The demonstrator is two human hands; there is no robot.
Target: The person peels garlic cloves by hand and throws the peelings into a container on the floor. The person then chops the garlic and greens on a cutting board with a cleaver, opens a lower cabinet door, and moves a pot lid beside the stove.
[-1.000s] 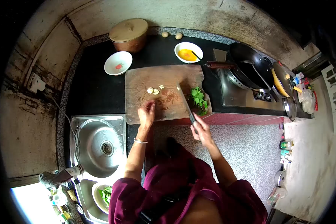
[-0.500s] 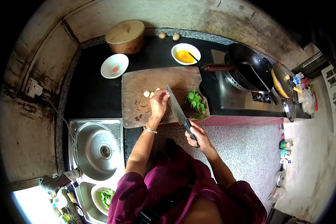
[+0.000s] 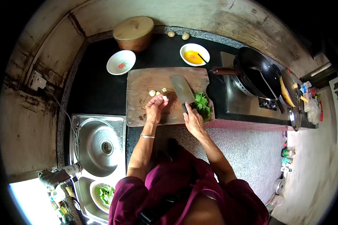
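Observation:
My left hand [image 3: 155,108] pinches a small white garlic clove [image 3: 165,98] over the middle of the wooden cutting board [image 3: 139,80]. Just beyond its fingertips, several pale garlic pieces [image 3: 152,92] lie on the board. My right hand [image 3: 192,120] is closed at the handle of a wide-bladed knife [image 3: 182,89]. The blade lies flat over the board, pointing away from me. Beside the knife, at the board's right edge, is a bunch of green leaves [image 3: 201,103].
Behind the board stand a white bowl [image 3: 113,64], a lidded pot [image 3: 133,34], two eggs [image 3: 185,36] and a bowl of beaten egg [image 3: 195,48]. A wok [image 3: 248,62] sits on the stove at right. The sink [image 3: 97,159] is at left.
My left hand has drawn back toward me with the clove. The knife has turned from a narrow edge-on view to broadside, and my right hand has moved forward to the board's edge.

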